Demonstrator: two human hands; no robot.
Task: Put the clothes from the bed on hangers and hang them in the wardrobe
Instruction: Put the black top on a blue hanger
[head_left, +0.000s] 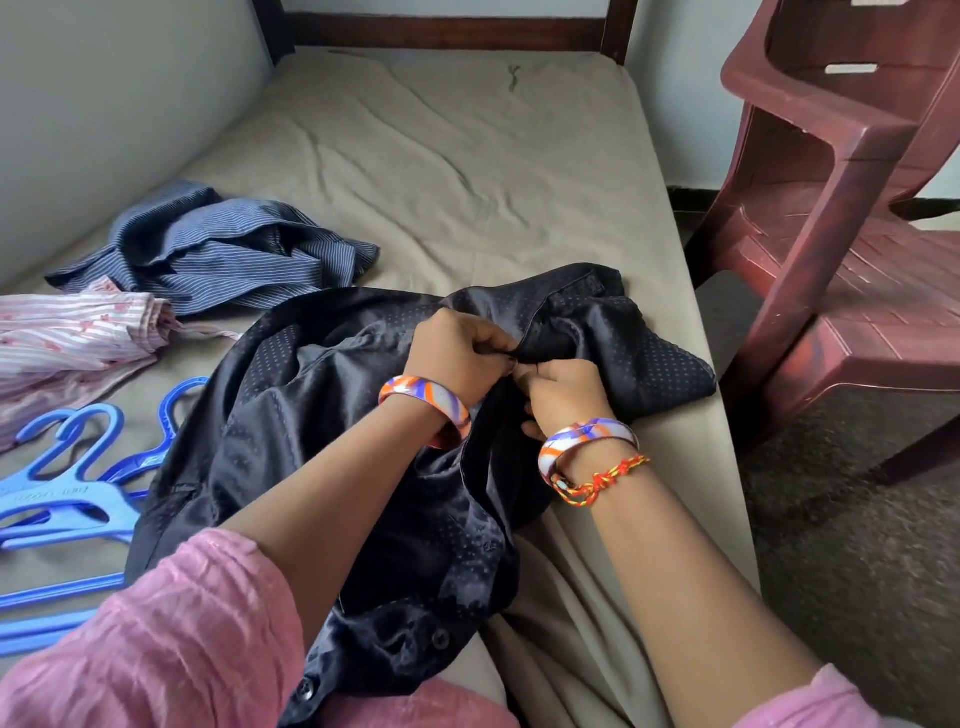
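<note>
Three garments are lying on the bed (467, 171). Nearest the person, a black shirt (322, 457) with a fine dot pattern is spreading across the near half of the mattress, its buttoned edge trailing toward the bottom of the view. Both hands are meeting over its upper part. The left hand (457, 353) is curling its fingers round a fold of the black fabric, and the right hand (563, 392) is pinching the same cloth just beside it, the fingertips of the two hands touching or nearly so. What exactly sits between the fingertips is too small to tell.

Each wrist is wearing one bangle, two in all: the left bangle (426, 410) and the right bangle (587, 441), both orange, purple and white. One red and yellow thread (602, 480) is circling the right wrist just behind its bangle. Pink sleeves (171, 634) are covering the upper arms.

To the left, a blue striped shirt (218, 249) is lying crumpled near the wall, and a pink striped shirt (72, 338) is lying just beside it, closer to the left edge. Blue hangers (67, 499) are piling at the left below the pink shirt, partly under the black shirt; at least three hooks are showing, but the exact count is unclear.

One red plastic chair (852, 249) is standing on the floor right of the bed.
</note>
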